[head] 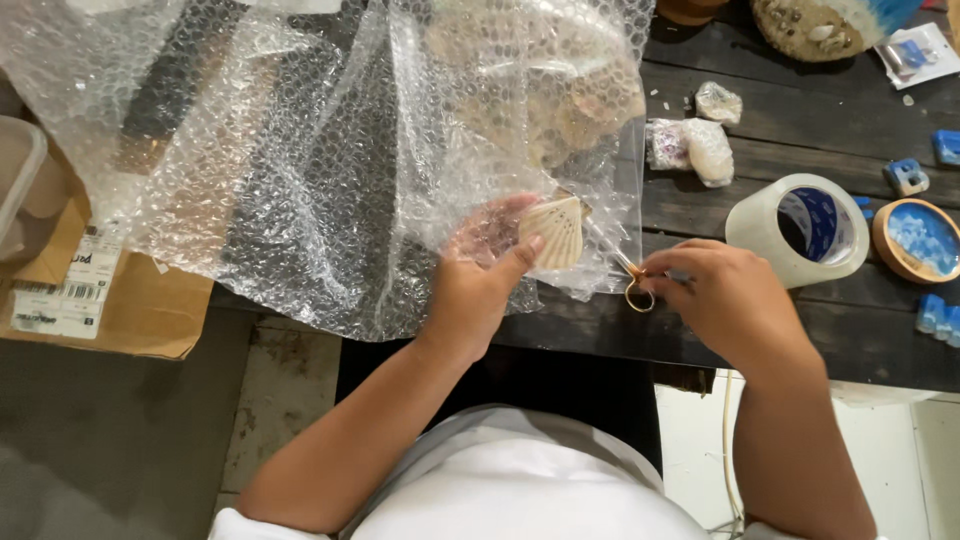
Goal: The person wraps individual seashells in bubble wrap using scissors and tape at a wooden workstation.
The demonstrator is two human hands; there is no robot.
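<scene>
My left hand (478, 280) holds a pale ribbed scallop shell (555, 232) between thumb and fingers, partly under a big sheet of clear bubble wrap (320, 150). My right hand (725, 295) grips small scissors with gold-coloured handles (637, 290), whose thin blades point up-left toward the shell and the wrap's edge. The wrap is spread over the dark wooden table (780, 340). A larger pale shell piece (560, 110) shows blurred through it.
A roll of clear packing tape (800, 228) stands right of my right hand. Two wrapped shells (700, 148) lie behind it. A round blue resin piece (918, 240) and small blue pieces sit at the right edge. A cardboard box (90, 300) sits at left.
</scene>
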